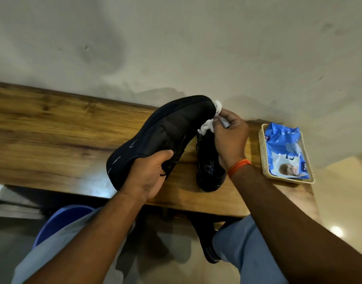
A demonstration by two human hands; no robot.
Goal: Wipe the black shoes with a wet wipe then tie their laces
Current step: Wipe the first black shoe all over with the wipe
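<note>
Against a pale, smudged wall [176, 37] runs a wooden bench [53, 130], the largest thing in view, its grain streaked gold and brown. Above its middle a black shoe [165, 128] is lifted clear of the wood and tilted, sole toward the camera and toe up toward the wall. The left hand [149, 177] has its grip curled round the heel end, thumb across the upper near the loose laces. A second black shoe [208, 167] rests on the bench just behind the raised one, partly hidden by the right wrist. Near the bench's right end a cream tray [264, 160] holds a blue wet-wipe packet [282, 142]. The right hand [229, 136], an orange thread band [238, 167] at its wrist, has its grip pinched on a crumpled white wet wipe [206, 126], which is pressed against the toe of the raised shoe.
</note>
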